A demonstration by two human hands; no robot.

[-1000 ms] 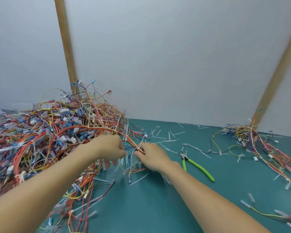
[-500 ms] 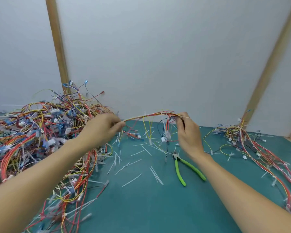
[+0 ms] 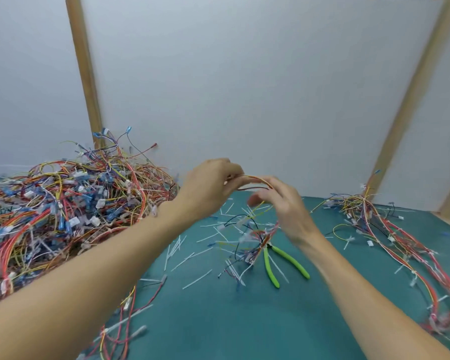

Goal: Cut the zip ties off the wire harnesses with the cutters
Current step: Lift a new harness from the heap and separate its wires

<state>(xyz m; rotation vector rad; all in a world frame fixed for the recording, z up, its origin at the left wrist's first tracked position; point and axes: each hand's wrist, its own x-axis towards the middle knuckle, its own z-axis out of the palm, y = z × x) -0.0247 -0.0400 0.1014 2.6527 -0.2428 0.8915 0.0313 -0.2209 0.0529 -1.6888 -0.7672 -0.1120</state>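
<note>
Both hands are raised over the middle of the frame, sharing one wire harness (image 3: 255,181). Left hand (image 3: 208,185) has its fingers curled around one end, a firm grip. Right hand (image 3: 283,206) is blurred; its fingers look loosely spread with the harness arching over them, and I cannot tell whether its grip has closed on the wires. From there the loose ends of the harness hang down in a tangle towards the table (image 3: 218,320), reaching just beside the cutters (image 3: 283,263).

These cutters (green handles, spread apart) lie flat on the table, lower right of centre, untouched by either hand. White cut zip ties (image 3: 196,279) are scattered over the green surface around them.

A big heap of harnesses (image 3: 63,209) fills the left side of the frame. A smaller, flatter pile (image 3: 390,229) trails down the right side. Behind everything stands a white wall (image 3: 244,87) with two wooden strips.
</note>
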